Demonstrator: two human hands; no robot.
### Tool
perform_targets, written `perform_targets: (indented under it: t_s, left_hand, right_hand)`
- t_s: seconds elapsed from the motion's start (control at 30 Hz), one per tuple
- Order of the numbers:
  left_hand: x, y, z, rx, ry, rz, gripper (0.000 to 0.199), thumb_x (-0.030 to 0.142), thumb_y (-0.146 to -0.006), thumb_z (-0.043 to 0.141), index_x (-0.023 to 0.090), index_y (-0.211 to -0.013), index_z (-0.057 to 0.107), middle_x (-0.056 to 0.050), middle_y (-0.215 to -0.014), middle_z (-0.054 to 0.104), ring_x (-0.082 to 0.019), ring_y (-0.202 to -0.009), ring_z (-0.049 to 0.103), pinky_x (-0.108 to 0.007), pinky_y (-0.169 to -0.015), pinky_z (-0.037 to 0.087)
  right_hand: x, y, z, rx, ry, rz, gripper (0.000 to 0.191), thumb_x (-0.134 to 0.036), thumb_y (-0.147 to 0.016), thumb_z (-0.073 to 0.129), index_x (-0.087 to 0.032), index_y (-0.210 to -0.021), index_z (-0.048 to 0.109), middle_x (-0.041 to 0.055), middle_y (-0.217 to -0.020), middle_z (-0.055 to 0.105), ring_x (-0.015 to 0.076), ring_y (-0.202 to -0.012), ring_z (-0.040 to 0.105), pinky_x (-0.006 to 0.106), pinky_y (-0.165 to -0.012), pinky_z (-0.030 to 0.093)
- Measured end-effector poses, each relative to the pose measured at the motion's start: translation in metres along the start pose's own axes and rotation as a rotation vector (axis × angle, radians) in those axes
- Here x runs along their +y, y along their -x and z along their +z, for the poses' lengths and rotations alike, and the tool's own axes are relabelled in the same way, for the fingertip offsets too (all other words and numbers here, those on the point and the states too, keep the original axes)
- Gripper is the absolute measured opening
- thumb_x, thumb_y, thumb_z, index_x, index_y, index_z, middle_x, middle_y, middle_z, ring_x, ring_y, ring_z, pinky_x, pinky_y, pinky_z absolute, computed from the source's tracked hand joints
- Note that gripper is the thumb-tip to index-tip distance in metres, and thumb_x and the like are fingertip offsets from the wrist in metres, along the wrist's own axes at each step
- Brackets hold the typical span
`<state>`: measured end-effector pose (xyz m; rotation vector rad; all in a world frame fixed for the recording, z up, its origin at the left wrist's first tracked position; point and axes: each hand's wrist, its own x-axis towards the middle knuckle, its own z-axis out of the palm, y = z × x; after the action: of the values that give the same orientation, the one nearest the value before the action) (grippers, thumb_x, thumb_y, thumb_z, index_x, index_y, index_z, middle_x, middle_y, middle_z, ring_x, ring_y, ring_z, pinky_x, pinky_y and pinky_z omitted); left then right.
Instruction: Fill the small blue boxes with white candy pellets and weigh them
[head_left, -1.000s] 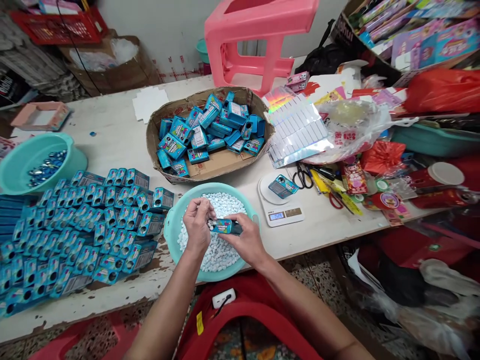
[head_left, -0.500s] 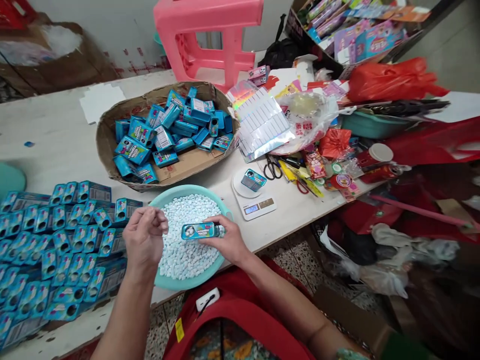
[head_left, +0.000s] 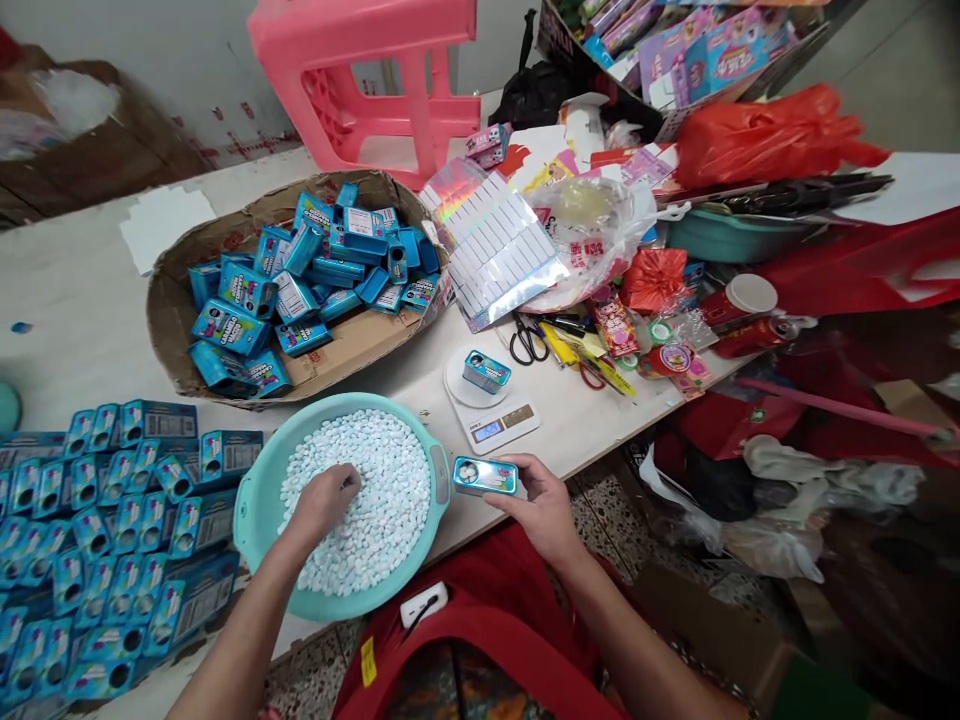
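Note:
My right hand (head_left: 544, 508) grips a small blue candy tin (head_left: 486, 476) by its end, just right of the basin's rim. White shows in the tin's round opening. My left hand (head_left: 324, 508) is low over the white candies (head_left: 375, 520) that fill much of a mint-green basin (head_left: 255, 480). Its fingers are curled together, and what they hold, if anything, is hidden. Behind the right hand, a digital kitchen scale (head_left: 517, 425) with a lit display bears another blue tin (head_left: 486, 371).
Blue tins (head_left: 124, 590) stand in rows at the left. Beyond the basin, a cut-down cardboard box (head_left: 337, 355) holds several more. Scissors (head_left: 529, 340), a cutter, a sticker sheet (head_left: 502, 245) and bags clutter the right side. A pink stool (head_left: 367, 45) stands behind.
My left hand has gone down from above the basin's left side to the candies. My right hand has carried the blue candy tin rightward, off the basin. The camera view has shifted a little.

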<state>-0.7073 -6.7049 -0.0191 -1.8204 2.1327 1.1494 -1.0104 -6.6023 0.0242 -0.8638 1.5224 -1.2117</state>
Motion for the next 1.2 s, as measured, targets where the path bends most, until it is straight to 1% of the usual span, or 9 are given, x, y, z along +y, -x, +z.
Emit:
perform_targets:
  t_s: [0.13, 0.27, 0.33, 0.5, 0.63, 0.73, 0.97, 1.1, 1.2]
  left_hand:
    - [-0.005, 0.004, -0.011, -0.037, 0.368, -0.077, 0.015, 0.035, -0.071, 0.059, 0.021, -0.069, 0.059, -0.002, -0.066, 0.058, -0.019, -0.064, 0.054, -0.028, -0.059, 0.038]
    - [-0.013, 0.009, -0.018, 0.151, 0.959, -0.295, 0.031, 0.044, -0.063, 0.069, 0.018, -0.077, 0.06, -0.003, -0.072, 0.06, -0.015, -0.06, 0.053, -0.027, -0.056, 0.042]
    - [-0.004, 0.008, -0.023, 0.156, 1.037, -0.322, 0.036, 0.048, -0.064, 0.069, 0.016, -0.078, 0.06, -0.005, -0.075, 0.061, -0.013, -0.058, 0.052, -0.026, -0.055, 0.041]
    - [0.075, -0.028, -0.043, -0.047, 0.566, 0.031, 0.026, 0.045, -0.076, 0.057, 0.019, -0.071, 0.059, -0.002, -0.064, 0.055, -0.015, -0.057, 0.048, -0.025, -0.052, 0.036]
    - [0.161, -0.088, -0.045, 0.101, 0.148, 0.436, 0.013, 0.025, -0.078, 0.049, 0.021, -0.076, 0.061, -0.005, -0.078, 0.061, -0.019, -0.073, 0.054, -0.029, -0.066, 0.04]
    - [0.201, -0.124, -0.033, 0.167, -0.015, 0.582, 0.019, 0.015, -0.079, 0.043, 0.02, -0.082, 0.062, -0.007, -0.086, 0.062, -0.02, -0.079, 0.056, -0.031, -0.071, 0.041]
    - [0.214, -0.139, -0.025, 0.254, -0.05, 0.669, 0.025, 0.011, -0.079, 0.044, 0.02, -0.094, 0.061, -0.007, -0.094, 0.061, -0.02, -0.085, 0.056, -0.033, -0.076, 0.044]
    - [0.216, -0.141, -0.019, 0.151, -0.116, 0.792, 0.046, 0.004, -0.073, 0.046, 0.023, -0.114, 0.056, -0.009, -0.118, 0.056, -0.023, -0.111, 0.049, -0.038, -0.091, 0.039]
    - [0.213, -0.14, -0.012, 0.109, -0.262, 0.737, 0.037, 0.009, -0.077, 0.049, 0.023, -0.11, 0.056, -0.009, -0.11, 0.057, -0.025, -0.107, 0.05, -0.041, -0.089, 0.038]
  right_hand:
    - [0.0, -0.007, -0.011, 0.038, 0.001, -0.014, 0.039, -0.029, -0.063, 0.08, -0.022, -0.097, 0.062, 0.0033, -0.095, 0.067, 0.0211, -0.091, 0.061, 0.038, -0.085, 0.048]
    - [0.0, -0.011, -0.017, 0.05, 0.002, -0.008, 0.039, -0.029, -0.064, 0.08, -0.021, -0.097, 0.062, 0.0039, -0.096, 0.067, 0.0214, -0.092, 0.061, 0.038, -0.085, 0.048]
    - [0.001, -0.012, -0.019, 0.055, -0.001, 0.002, 0.039, -0.029, -0.063, 0.08, -0.021, -0.098, 0.062, 0.004, -0.096, 0.067, 0.0215, -0.091, 0.062, 0.038, -0.085, 0.049]
    - [0.005, -0.015, -0.027, 0.086, -0.018, 0.016, 0.04, -0.03, -0.063, 0.08, -0.02, -0.098, 0.062, 0.0054, -0.098, 0.067, 0.023, -0.093, 0.062, 0.04, -0.086, 0.049]
    - [0.008, -0.018, -0.039, 0.112, -0.006, 0.026, 0.039, -0.03, -0.065, 0.079, -0.02, -0.099, 0.062, 0.0055, -0.098, 0.068, 0.023, -0.091, 0.062, 0.04, -0.085, 0.049]
    - [0.014, -0.02, -0.049, 0.158, -0.008, 0.03, 0.039, -0.03, -0.065, 0.079, -0.021, -0.099, 0.062, 0.0049, -0.097, 0.068, 0.0227, -0.091, 0.062, 0.039, -0.084, 0.049]
    - [0.032, -0.027, -0.067, 0.258, -0.026, 0.045, 0.04, -0.031, -0.063, 0.08, -0.019, -0.097, 0.063, 0.0052, -0.094, 0.068, 0.0226, -0.087, 0.062, 0.039, -0.081, 0.051]
    - [0.031, -0.041, -0.067, 0.316, -0.033, 0.02, 0.042, -0.031, -0.062, 0.08, -0.019, -0.097, 0.062, 0.0045, -0.092, 0.067, 0.0214, -0.086, 0.062, 0.039, -0.082, 0.05]
    - [0.029, -0.059, -0.059, 0.331, -0.013, -0.029, 0.043, -0.033, -0.062, 0.079, -0.018, -0.098, 0.06, 0.0051, -0.093, 0.067, 0.0213, -0.089, 0.062, 0.041, -0.084, 0.05]
